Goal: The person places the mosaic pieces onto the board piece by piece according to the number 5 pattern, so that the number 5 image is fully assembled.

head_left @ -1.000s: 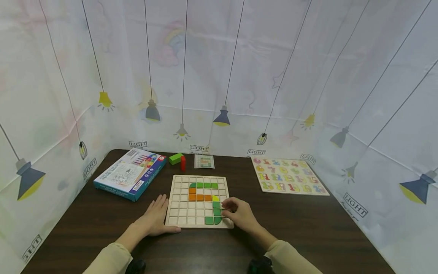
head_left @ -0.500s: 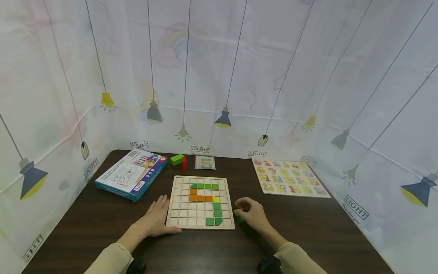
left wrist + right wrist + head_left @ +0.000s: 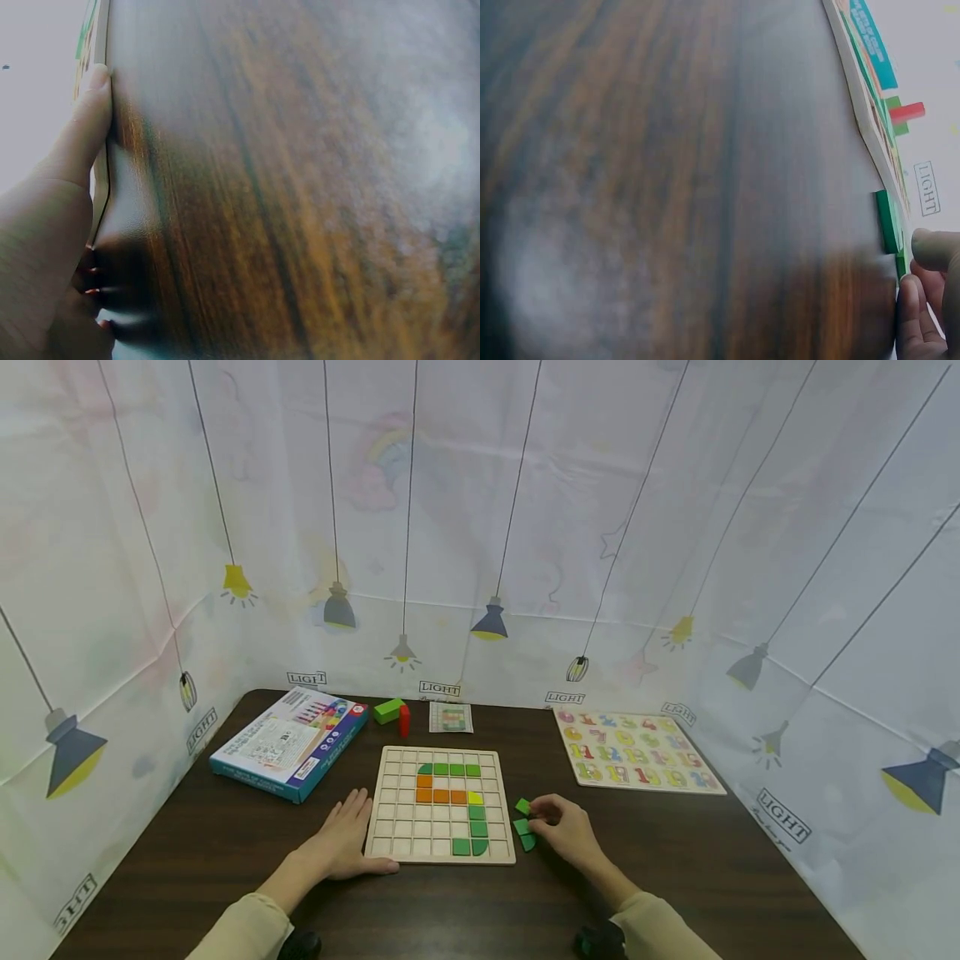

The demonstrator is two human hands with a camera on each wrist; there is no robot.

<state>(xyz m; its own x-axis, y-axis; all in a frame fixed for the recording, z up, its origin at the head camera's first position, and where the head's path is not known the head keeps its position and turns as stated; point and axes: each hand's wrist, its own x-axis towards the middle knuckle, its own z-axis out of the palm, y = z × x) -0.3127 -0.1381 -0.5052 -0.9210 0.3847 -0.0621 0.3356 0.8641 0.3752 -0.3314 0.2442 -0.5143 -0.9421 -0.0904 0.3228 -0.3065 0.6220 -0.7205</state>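
A pale wooden grid board (image 3: 401, 810) lies on the table, with green, orange and yellow tiles in some squares. My left hand (image 3: 341, 839) rests flat at its left front corner, fingers stretched along the side and thumb at the front edge; the left wrist view shows the thumb (image 3: 94, 112) against the rim. Right of the board lie a light green tile (image 3: 522, 807) and darker green tiles (image 3: 522, 827). My right hand (image 3: 567, 831) is beside them, fingers bent, thumb and index fingertips apart by the tiles. Nothing shows between those fingertips.
A blue-and-white box (image 3: 288, 739) lies at the back left. Next to it are a green block (image 3: 387, 710) and a red block (image 3: 404, 721). A small pattern card (image 3: 451, 717) lies behind the board. A number puzzle board (image 3: 637, 750) lies at the back right.
My right hand has moved right, from the board's right edge to beside it, uncovering green tiles on the table. The left hand has stayed in place.
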